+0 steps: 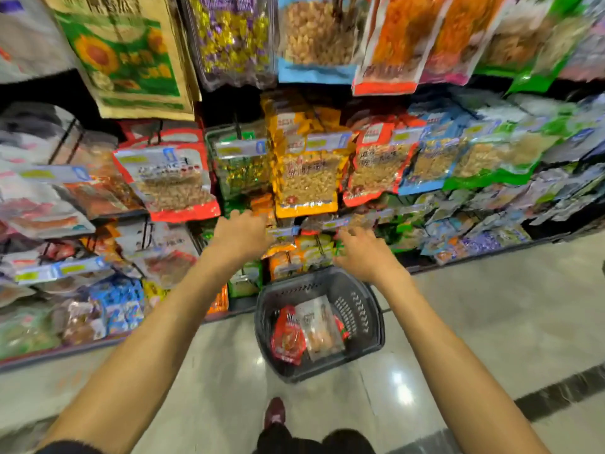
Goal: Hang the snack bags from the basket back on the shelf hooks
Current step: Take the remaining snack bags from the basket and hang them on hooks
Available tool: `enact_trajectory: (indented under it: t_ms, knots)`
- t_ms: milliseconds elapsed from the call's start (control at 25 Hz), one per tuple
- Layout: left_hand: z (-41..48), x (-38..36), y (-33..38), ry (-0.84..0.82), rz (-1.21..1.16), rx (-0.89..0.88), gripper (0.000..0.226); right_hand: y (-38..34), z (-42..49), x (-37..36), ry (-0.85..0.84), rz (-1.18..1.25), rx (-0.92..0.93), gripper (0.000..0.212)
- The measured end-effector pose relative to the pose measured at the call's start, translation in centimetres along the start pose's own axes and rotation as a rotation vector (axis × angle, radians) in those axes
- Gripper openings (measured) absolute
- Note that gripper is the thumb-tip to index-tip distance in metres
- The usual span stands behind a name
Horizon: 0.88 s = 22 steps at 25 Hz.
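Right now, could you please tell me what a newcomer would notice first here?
The left hand and right hand reach forward under a bright yellow bag at centre. Beneath them a dark basket sits on the shiny floor, holding a red bag and a clear bag.

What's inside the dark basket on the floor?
Inside the basket lie a red snack bag and a clear bag, side by side. A red sliver peeks out beside the clear bag. Anything underneath them is hidden.
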<state>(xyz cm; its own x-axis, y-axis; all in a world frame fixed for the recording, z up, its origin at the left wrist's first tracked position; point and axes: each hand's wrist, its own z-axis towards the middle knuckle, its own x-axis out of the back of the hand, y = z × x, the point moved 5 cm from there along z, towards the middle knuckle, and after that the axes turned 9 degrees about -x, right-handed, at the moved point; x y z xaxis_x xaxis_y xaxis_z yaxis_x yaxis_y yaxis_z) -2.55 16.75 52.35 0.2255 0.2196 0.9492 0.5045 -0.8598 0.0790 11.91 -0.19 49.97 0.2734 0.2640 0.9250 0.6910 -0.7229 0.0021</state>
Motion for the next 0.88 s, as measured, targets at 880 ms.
enact_trajectory:
  t_ms: [880]
  knots:
    - [10.7, -43.3, 8.6, -0.444, -0.429, 0.338, 0.051, 12.6, 15.7, -38.3, -0.619, -0.07, 0.17, 0.049]
